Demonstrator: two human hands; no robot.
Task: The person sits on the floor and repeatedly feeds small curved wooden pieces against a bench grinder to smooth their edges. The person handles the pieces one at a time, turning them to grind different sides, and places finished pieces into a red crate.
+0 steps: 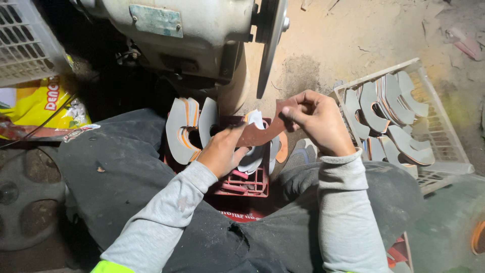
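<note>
Both my hands hold one flat curved brown piece [262, 132], a crescent-shaped cut-out. My left hand [222, 151] pinches its lower end and my right hand [316, 121] grips its upper end. The piece hangs just below the upright grinding wheel [270, 45] of a bench motor [192, 30], apart from the wheel. Under my hands a red crate [247, 184] sits between my knees, with several similar grey and orange-edged pieces [184, 129] standing in it.
A white plastic basket [439, 131] at the right holds several more curved pieces [391, 116]. Sandy ground lies behind it. A yellow bag [43, 103] and another white crate [25, 40] are at the left. A dark round wheel-like object [25, 202] lies at lower left.
</note>
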